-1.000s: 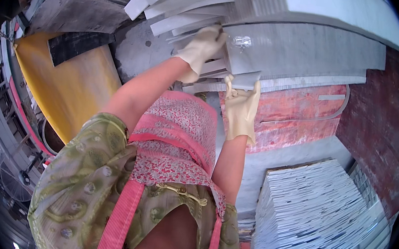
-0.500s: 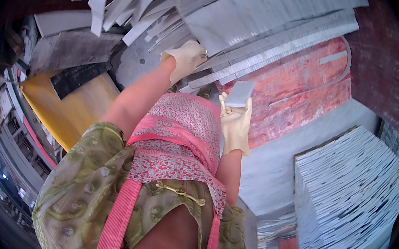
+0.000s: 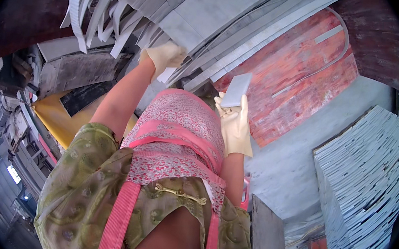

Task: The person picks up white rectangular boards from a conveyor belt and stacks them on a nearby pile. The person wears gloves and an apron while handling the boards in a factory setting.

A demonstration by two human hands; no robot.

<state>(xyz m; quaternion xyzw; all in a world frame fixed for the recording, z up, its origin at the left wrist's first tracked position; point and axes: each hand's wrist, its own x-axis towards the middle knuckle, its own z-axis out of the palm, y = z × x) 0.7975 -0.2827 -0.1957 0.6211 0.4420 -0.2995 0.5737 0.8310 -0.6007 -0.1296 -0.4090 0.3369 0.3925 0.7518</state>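
Note:
A cream rubber glove covers each hand. My right hand [image 3: 235, 124] grips a small pale grey rectangular slab [image 3: 237, 90] at its lower end, with the fingers curled beneath and the slab tilted up. My left hand [image 3: 167, 56] reaches forward on the left, beside the near ends of long grey strips [image 3: 199, 81]. Motion smears its fingers, so I cannot tell whether they hold anything. Large grey sheets [image 3: 207, 14] lie just beyond both hands. Narrow curved strips [image 3: 108, 18] hang in a loose bunch to the left of them.
A red-stained board [image 3: 298, 77] lies to the right, with a thin strip [image 3: 329, 34] on it. Farther right rises a tall stack of pale thin slabs [image 3: 364, 187]. On my left are a yellow panel [image 3: 57, 116] and a black plate [image 3: 84, 97].
My left hand has moved left, away from the sheet edges. My right hand still holds the slab, now tipped more upright. The whole view has shifted slightly.

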